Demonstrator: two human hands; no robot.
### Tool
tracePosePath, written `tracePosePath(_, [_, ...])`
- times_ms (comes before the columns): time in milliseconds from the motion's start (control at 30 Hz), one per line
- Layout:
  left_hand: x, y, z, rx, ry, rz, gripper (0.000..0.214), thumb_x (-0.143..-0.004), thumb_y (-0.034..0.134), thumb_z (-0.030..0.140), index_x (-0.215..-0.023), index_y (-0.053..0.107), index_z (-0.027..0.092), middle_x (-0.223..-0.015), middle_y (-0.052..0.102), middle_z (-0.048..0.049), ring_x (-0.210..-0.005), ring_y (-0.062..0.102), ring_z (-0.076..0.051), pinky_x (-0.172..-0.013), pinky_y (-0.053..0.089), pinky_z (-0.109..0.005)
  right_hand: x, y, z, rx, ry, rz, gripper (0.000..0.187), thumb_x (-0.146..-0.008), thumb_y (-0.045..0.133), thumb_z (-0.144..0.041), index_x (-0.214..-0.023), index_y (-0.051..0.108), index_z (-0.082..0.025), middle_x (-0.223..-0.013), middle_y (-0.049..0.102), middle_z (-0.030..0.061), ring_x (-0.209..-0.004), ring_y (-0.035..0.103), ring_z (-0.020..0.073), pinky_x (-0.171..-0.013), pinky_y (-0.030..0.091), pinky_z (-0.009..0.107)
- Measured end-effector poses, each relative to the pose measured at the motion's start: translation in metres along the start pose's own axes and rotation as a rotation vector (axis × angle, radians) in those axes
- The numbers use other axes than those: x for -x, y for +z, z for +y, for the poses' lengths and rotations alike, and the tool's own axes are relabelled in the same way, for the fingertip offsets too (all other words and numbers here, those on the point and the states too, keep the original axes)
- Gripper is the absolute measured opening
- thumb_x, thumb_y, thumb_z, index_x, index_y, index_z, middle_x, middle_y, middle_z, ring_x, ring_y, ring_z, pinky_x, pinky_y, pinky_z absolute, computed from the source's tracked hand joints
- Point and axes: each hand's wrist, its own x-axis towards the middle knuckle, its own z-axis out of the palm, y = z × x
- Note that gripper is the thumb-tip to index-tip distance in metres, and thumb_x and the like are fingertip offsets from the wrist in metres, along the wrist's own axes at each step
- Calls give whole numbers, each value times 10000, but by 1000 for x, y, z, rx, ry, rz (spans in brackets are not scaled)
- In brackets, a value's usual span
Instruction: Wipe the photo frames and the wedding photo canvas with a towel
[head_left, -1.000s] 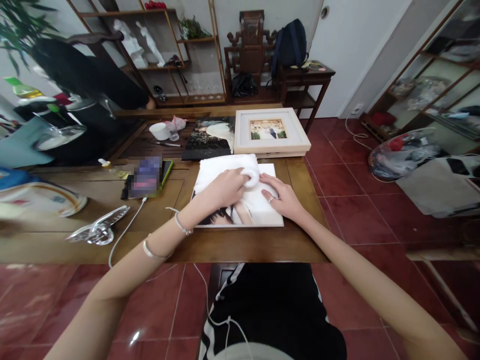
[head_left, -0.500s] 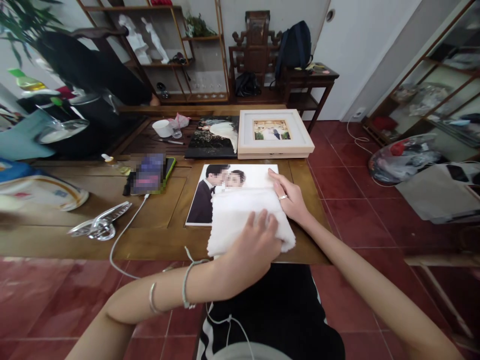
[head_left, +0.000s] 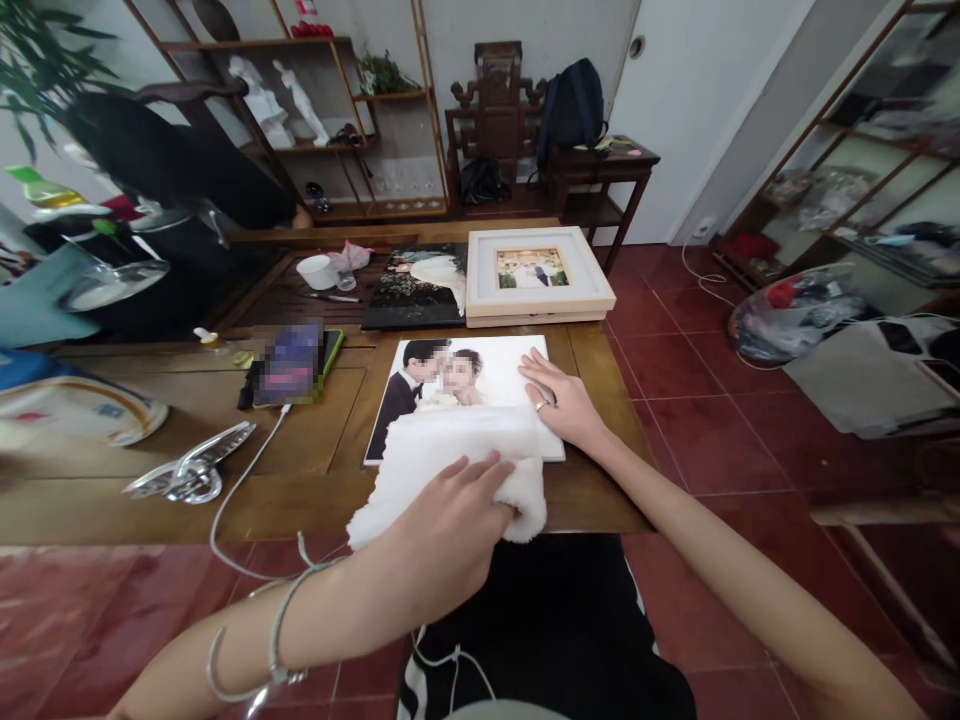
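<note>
A large photo print (head_left: 487, 370) of a couple lies flat on the wooden table (head_left: 315, 480) in front of me. My left hand (head_left: 442, 540) presses a white fluffy cloth (head_left: 450, 450) over the print's near edge, fingers curled into the cloth at the table's front edge. My right hand (head_left: 559, 400) lies flat and open on the print's right side, a ring on one finger.
Behind the print sit a white framed photo (head_left: 536, 275) and a dark photo print (head_left: 420, 285). A phone (head_left: 292, 360) with a white cable, a shiny clip (head_left: 191, 470), a white cup (head_left: 316, 270) and a plate (head_left: 75, 410) lie to the left. Shelves, a chair and a backpack stand beyond.
My left hand has dragged the white cloth from the print's far end down to its near edge, uncovering the couple's picture. My right hand stayed flat on the print's right side.
</note>
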Motion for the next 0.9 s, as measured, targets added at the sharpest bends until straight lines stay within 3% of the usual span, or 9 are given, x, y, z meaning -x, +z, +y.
tracePosePath(100, [-14,-2,-17,15,-63,-20,276,-793,484,10,-874,714,141,-1238,643,-157,-1084,663,-280,-963,547,-425,0,0,1,30,-14,-8,418,-914,483,-232,-1288,658,-164,-1412,572,96,-1404,430,246,-1178,370,464])
tracePosePath(300, [-49,-3,-66,31,-180,-53,303,-867,449,51,-1000,711,126,-1207,655,-156,-1024,681,-277,-909,562,-416,0,0,3,45,-46,-12,368,-930,498,-265,-1219,704,-169,-1351,622,115,-1369,485,255,-1160,394,480])
tracePosePath(467, [-78,5,-106,-44,-134,24,345,-853,438,18,-1056,705,99,-1437,526,-178,-1275,567,-267,-1063,469,-381,0,-2,2,19,-57,-17,385,-912,518,-236,-1260,682,-237,-1376,607,61,-1383,465,266,-1153,397,522])
tracePosePath(567, [-90,14,-122,-37,-80,78,351,-849,425,4,-1033,712,88,-1476,490,-183,-1362,485,-252,-1107,425,-366,-1,-2,2,8,-38,-16,400,-899,533,-223,-1273,672,-251,-1377,606,44,-1382,466,265,-1163,385,526])
tracePosePath(733, [-90,24,-123,-62,-54,113,358,-834,432,2,-1043,714,72,-1435,530,-199,-1392,447,-267,-1155,359,-439,-1,-2,2,8,-19,-5,431,-887,548,-231,-1306,649,-243,-1410,577,45,-1380,463,262,-1178,369,501])
tracePosePath(900, [-71,19,-96,-73,-73,21,347,-807,454,-8,-999,729,81,-1455,510,-197,-1386,449,-308,-1143,376,-484,-2,0,3,37,-48,9,425,-895,534,-258,-1297,654,-192,-1394,591,92,-1362,491,267,-1167,389,492])
